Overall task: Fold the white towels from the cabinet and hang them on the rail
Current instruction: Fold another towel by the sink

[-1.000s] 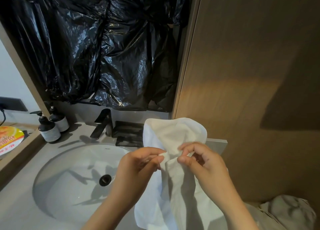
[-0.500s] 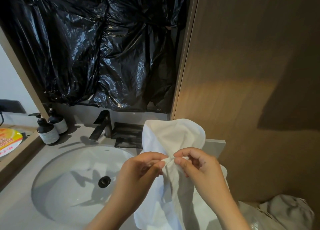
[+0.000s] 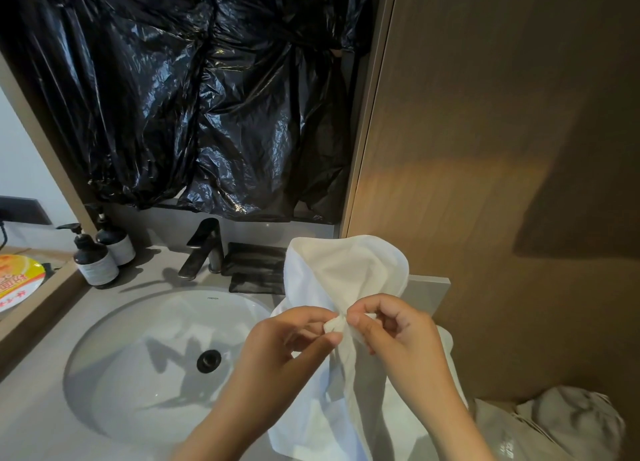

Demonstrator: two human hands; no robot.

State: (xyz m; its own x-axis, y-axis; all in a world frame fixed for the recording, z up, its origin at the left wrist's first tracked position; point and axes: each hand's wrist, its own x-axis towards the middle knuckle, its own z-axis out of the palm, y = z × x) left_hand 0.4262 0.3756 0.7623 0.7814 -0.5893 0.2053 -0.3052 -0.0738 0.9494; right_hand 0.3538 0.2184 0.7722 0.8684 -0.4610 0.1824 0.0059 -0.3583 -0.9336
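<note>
Towel (image 3: 349,270) held up over surface (image 3: 41,405), right of sink (image 3: 138,356). L hand (image 3: 294,339) & R hand (image 3: 398,332) each pinch towel edge, fingertips nearly touching. Upper part loops above hands; rest hangs below.

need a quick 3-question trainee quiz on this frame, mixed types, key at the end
1. True or false: the left hand and the right hand both pinch the white towel.
2. What stands on the counter to the left of the faucet? A) two pump bottles B) a kettle C) a potted plant
3. Fill in: the crinkled plastic sheet hanging above the sink is ___ in colour.

Key: 1 true; 2 A; 3 black.
</note>
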